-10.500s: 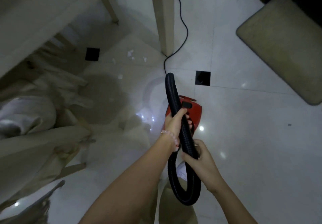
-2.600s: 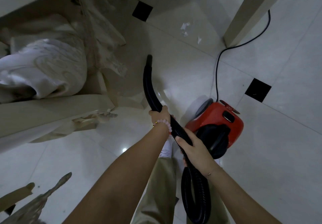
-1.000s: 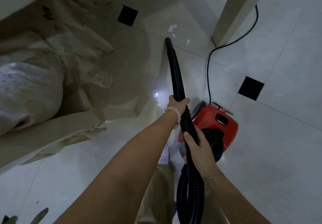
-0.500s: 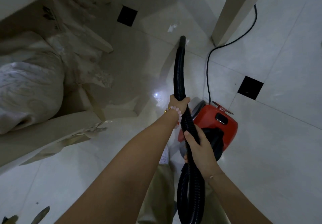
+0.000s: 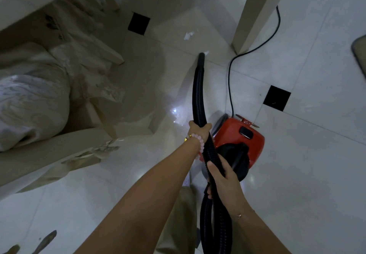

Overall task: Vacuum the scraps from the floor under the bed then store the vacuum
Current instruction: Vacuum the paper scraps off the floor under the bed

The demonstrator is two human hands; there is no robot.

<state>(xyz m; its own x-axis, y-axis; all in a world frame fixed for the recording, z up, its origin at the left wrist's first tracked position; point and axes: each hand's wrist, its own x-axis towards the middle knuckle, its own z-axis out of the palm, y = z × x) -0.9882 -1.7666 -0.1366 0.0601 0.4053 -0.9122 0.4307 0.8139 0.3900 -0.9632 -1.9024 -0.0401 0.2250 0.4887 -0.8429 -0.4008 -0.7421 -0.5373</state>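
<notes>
A red canister vacuum stands on the white tile floor right of centre. Its black ribbed hose rises from a loop by my legs and points away. My left hand grips the hose higher up, and my right hand grips it lower, in front of the vacuum. The hose mouth rests beside a small white paper scrap. A larger white scrap lies farther off, under the bed frame.
A cream bed leg stands right of the scraps, with the black power cord curling round it to the vacuum. Crumpled bedding and bed slats fill the left. Black inset tiles dot the floor. A mat edge shows far right.
The hose mouth has swung right from the larger scrap pile toward the small scrap near the bed leg. Fewer scraps lie on the floor than a second ago. Both hands keep their grip.
</notes>
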